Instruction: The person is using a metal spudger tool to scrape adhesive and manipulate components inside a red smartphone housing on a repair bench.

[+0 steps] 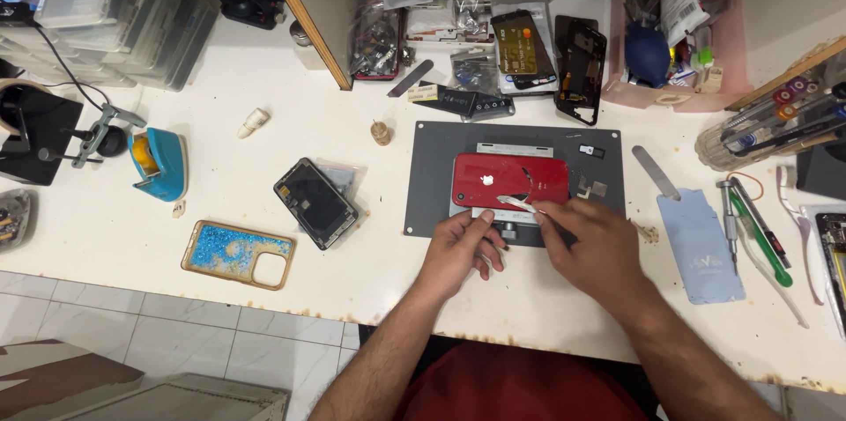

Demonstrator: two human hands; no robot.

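A red phone (509, 180) lies back-up in a metal clamp on a dark grey mat (432, 174) at the middle of the white bench. My right hand (589, 245) grips thin metal tweezers (518, 203), whose tips rest at the phone's near edge. My left hand (463, 249) sits just below the phone, fingertips touching the clamp's near edge and its knob (508, 232).
A black phone screen (315, 203) and a blue glitter case (238, 254) lie to the left. Screwdrivers (753, 227), a light blue sheet (701, 245) and a metal spudger (655, 172) lie to the right. Phone frames, part bags and a pink tray (679, 91) crowd the back.
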